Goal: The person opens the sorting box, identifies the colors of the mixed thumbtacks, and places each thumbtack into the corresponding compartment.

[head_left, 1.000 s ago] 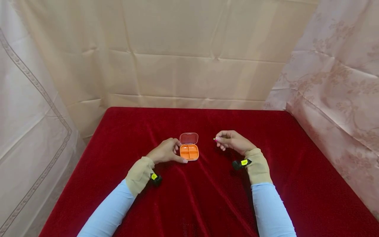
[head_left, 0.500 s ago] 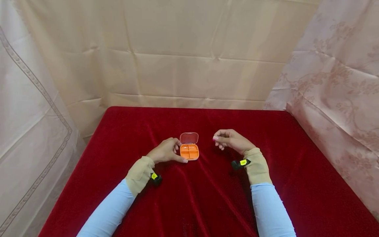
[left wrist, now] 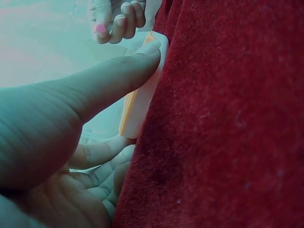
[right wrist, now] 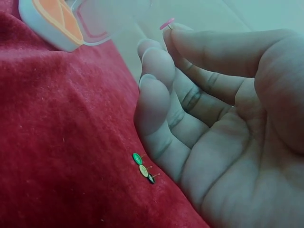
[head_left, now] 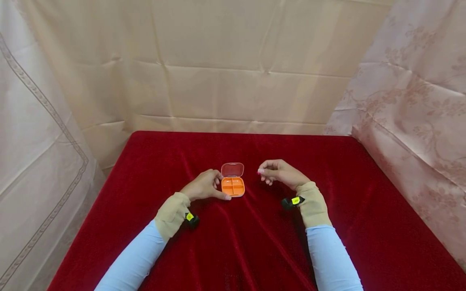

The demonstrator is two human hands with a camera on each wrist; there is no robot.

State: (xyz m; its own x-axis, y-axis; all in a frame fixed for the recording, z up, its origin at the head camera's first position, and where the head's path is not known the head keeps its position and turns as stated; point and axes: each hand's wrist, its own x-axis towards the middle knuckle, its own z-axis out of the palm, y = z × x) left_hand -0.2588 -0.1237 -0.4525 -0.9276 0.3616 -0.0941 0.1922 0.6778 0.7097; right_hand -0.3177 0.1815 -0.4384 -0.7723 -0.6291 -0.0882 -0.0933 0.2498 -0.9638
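Note:
An orange pill box [head_left: 233,187] with several compartments lies on the red cloth, its clear lid [head_left: 232,169] raised at the back. My left hand [head_left: 204,186] holds the box by its left side, thumb at the front edge and fingers toward the back. To the right of the box, my right hand [head_left: 282,173] pinches a pink flat-headed thumbtack [right wrist: 167,23] between thumb and index finger, its thin pin between the fingertips. Beneath that hand, a green thumbtack [right wrist: 137,158], a yellow thumbtack [right wrist: 143,170] and a black thumbtack [right wrist: 151,178] lie on the cloth in a row.
Red velvet cloth [head_left: 174,258] with soft folds covers the table. Beige curtains [head_left: 233,72] hang behind the far edge, and pale patterned cloth [head_left: 418,101] hangs at the right.
My right hand has drawn left toward the pill box with the pink thumbtack. A green spot seen by its fingertips earlier is now out of sight. The left hand and box stay put.

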